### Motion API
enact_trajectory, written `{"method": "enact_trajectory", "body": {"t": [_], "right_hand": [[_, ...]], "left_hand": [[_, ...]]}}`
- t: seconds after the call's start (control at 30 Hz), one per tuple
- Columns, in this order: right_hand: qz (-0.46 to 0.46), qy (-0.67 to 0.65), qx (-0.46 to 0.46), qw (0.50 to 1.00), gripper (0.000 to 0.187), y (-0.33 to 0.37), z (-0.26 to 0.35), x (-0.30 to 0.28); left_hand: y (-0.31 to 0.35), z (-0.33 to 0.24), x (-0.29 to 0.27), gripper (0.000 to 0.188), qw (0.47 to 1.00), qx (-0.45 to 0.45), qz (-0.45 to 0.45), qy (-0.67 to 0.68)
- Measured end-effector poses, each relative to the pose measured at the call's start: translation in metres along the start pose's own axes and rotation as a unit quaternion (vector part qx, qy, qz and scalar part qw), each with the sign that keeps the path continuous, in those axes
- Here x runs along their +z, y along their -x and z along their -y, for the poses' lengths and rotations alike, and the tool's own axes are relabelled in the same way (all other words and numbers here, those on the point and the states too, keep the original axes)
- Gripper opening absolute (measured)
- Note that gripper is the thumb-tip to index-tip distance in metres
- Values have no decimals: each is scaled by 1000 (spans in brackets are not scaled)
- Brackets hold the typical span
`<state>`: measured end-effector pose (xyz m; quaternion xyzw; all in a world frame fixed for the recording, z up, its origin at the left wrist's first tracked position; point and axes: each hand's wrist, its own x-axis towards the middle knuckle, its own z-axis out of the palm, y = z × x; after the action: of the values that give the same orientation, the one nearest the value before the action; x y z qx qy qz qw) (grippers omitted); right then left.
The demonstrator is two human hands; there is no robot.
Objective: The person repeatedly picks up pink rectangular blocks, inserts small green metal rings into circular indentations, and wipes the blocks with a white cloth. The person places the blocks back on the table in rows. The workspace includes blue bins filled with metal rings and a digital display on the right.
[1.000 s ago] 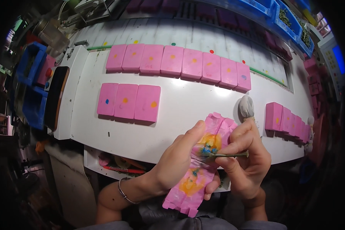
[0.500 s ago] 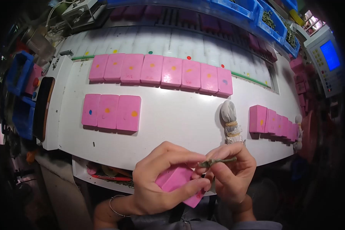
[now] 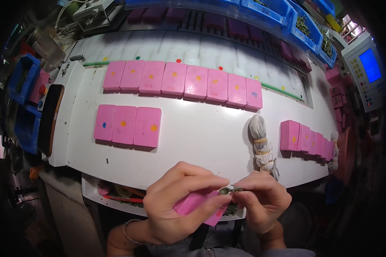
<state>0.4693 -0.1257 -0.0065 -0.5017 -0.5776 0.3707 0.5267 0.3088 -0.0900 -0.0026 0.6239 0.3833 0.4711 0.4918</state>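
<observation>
A pink block (image 3: 192, 202) with a red mark near its lower end is gripped in my left hand (image 3: 169, 205), fingers wrapped round it. With thumb and forefinger my right hand (image 3: 265, 201) pinches a small dark green piece (image 3: 237, 189), close against the left fingertips. Another greenish bit (image 3: 224, 191) shows at the left fingertips; whether the two are one piece, I cannot tell. Beyond my right hand lies a grey-white cloth bundle (image 3: 261, 141) tied with bands.
Pink blocks with coloured dots stand in a long row (image 3: 173, 81), a group of three (image 3: 126, 126) and a right-hand row (image 3: 291, 135). Behind runs a white slatted belt (image 3: 158, 49). Blue bins (image 3: 306, 32) hold green pieces; a control panel (image 3: 366, 64) stands right. A drawer (image 3: 90, 188) juts below the table edge.
My right hand has lowered slightly, and the green piece, earlier lying across its fingers, is now mostly covered by the fingertips. The belt's coloured dots have shifted left.
</observation>
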Motion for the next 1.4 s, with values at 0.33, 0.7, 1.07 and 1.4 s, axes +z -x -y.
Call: {"method": "enact_trajectory", "body": {"t": [0.33,0.7,1.07,1.4], "right_hand": [[213,-184,322,904,25,-11,-4,-16],[211,-30,200,956,18,-52,3,0],[186,156,-94,965,35,-106,1,32],[228,207,-162,938,16,-143,11,22]], "left_hand": [[1,18,-5,14,999,-27,45,10],[-11,24,-12,18,993,42,-49,-94],[-53,40,-42,17,955,-220,-54,189],[-59,36,-40,21,967,-191,32,163]]}}
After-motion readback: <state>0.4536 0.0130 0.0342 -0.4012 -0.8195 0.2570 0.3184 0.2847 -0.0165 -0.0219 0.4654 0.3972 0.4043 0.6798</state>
